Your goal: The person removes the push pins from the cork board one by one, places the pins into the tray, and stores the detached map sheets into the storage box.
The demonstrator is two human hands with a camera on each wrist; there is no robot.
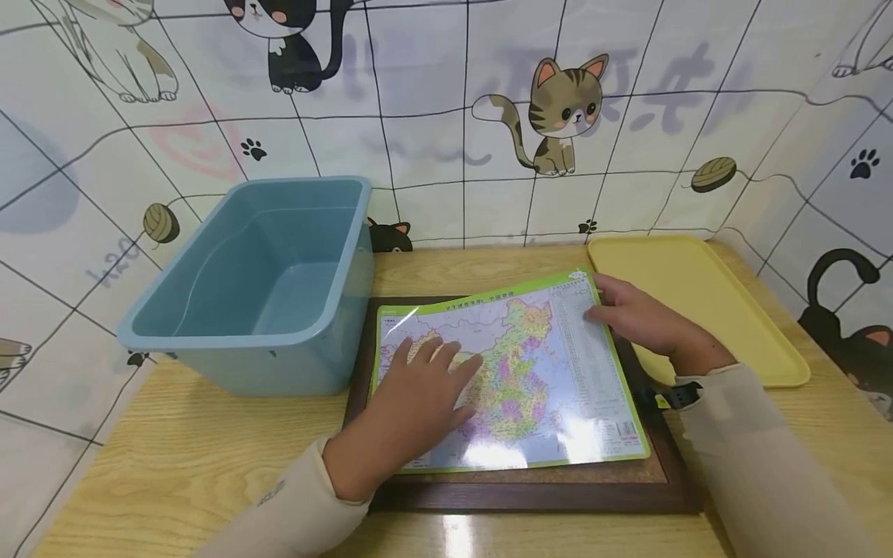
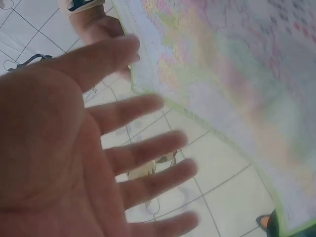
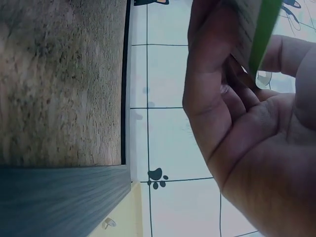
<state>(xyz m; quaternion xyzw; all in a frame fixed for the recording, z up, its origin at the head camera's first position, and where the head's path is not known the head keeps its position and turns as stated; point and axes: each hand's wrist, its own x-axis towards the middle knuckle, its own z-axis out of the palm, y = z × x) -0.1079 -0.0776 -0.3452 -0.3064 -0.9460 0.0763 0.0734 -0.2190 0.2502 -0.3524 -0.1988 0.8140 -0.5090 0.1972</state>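
A glossy map sheet (image 1: 516, 395) with a green border is held tilted over a brown-framed cork board (image 1: 537, 497). My right hand (image 1: 642, 314) grips the map's right edge near its upper corner, thumb on the printed face. In the right wrist view, fingers curl behind the map's green edge (image 3: 265, 39), and the bare cork (image 3: 64, 84) shows alongside. Over the map's left part my left hand (image 1: 422, 395) is spread, fingers apart. The left wrist view shows that hand (image 2: 64, 138) with straight fingers and an empty palm, the map (image 2: 197, 74) beyond them.
A blue plastic bin (image 1: 352, 310) stands left of the board, its inside bare. To the right lies a yellow tray (image 1: 718, 310), partly behind my right hand and wrist. Both rest on a wooden table (image 1: 230, 457) against a cat-patterned wall covering (image 1: 432, 155).
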